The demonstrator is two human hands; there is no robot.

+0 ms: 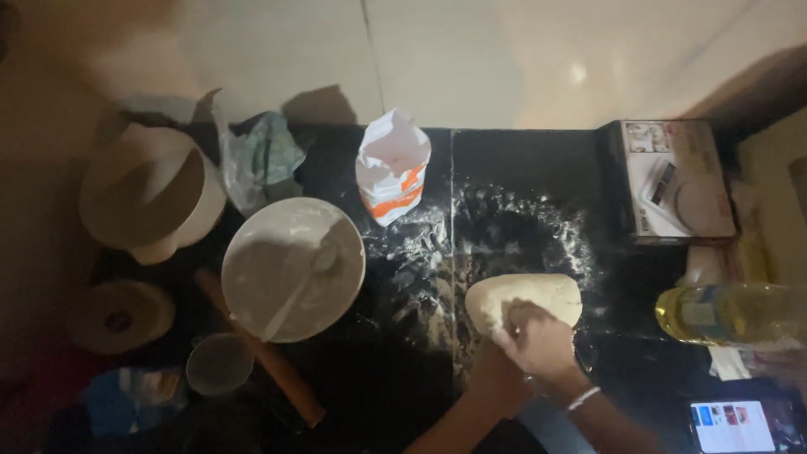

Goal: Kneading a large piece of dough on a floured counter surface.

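**Dough under two hands on a floured black tabletop**

The near-left corner is too dark to read. The glossy tabletop (504, 160) is dusted with white flour. Left lies a round floured bowl (293, 269) holding a spoon, with a wooden rolling pin (277, 370) partly beneath it. The smooth, pale dough (521, 296) sits right of centre. The right hand (542, 340) presses it, grip curled shut; the left hand (496, 378) is shadowed, its grip unreadable.

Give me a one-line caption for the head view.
Right hand presses pale dough on a floured black counter.
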